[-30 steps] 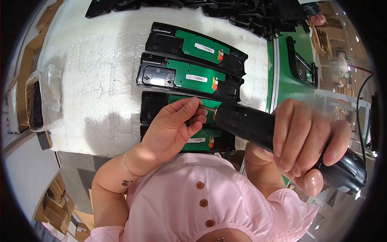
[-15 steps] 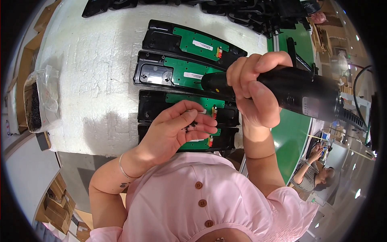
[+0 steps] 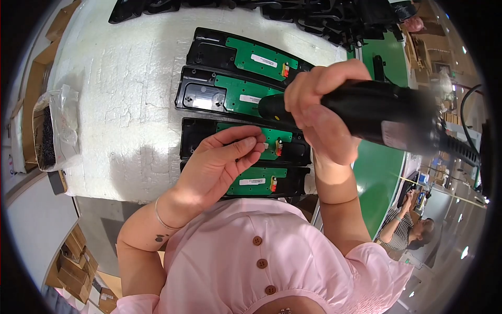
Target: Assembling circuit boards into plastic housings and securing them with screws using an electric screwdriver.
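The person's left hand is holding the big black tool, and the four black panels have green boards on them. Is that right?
Not quite: the right hand holds the big black tool, as the head view shows. The four black panels do have green boards.

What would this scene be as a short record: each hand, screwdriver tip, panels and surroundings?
Left hand: fingers curled above the third panel from the top; contents unclear
Right hand: wrapped around a black power screwdriver
Screwdriver tip: over the green board of the second panel; contact unclear
Panels: four, black, in a column on a white surface
Surroundings: heap of black parts at the far edge, clear bag at left, another person at right
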{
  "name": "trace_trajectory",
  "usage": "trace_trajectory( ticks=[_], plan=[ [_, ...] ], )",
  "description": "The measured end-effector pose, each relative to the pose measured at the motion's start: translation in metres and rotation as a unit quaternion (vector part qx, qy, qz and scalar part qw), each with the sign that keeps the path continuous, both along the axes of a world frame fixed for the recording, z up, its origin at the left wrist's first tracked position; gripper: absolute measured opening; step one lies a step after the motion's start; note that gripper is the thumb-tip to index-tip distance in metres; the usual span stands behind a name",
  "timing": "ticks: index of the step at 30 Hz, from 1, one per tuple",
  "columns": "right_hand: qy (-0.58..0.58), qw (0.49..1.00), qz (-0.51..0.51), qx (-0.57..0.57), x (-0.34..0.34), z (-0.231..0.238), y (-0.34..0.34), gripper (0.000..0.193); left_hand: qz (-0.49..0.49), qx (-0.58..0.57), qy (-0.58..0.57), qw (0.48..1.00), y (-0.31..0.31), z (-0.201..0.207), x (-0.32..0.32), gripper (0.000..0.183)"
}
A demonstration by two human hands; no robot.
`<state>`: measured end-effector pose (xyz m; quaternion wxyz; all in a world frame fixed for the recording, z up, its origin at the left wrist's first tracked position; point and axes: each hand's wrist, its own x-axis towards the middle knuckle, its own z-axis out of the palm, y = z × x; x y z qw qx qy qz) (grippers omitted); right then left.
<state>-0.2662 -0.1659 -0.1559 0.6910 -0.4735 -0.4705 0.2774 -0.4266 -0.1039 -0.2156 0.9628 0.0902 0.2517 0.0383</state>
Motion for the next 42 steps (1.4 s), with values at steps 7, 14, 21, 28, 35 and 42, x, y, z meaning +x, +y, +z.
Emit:
trace_trajectory(
  ticks=[7,14,21,28,35,42],
  plan=[
    [-0.015,0.99,0.088,0.109,0.001,0.06,-0.031,0.027,0.017,-0.057,-0.05,0.997,-0.003,-0.007,0.007,0.017],
    [-0.015,0.988,0.103,0.119,0.004,0.063,-0.04,0.027,-0.002,-0.059,-0.08,0.995,-0.005,-0.002,0.017,0.022],
    [0.009,0.989,0.059,0.132,-0.007,0.064,-0.034,0.026,-0.003,-0.063,-0.073,0.995,0.003,-0.003,0.014,0.022],
    [0.093,0.98,0.04,0.17,-0.009,0.053,-0.036,0.024,0.081,-0.066,-0.049,0.993,0.023,0.004,-0.043,0.024],
    [0.071,0.98,-0.105,0.156,0.012,0.03,-0.055,0.023,0.358,0.181,0.16,0.902,0.082,0.002,-0.154,0.02],
    [0.087,0.983,-0.071,0.146,0.011,0.025,-0.043,0.022,0.504,0.158,0.27,0.805,0.113,-0.014,-0.219,0.019]
  ],
)
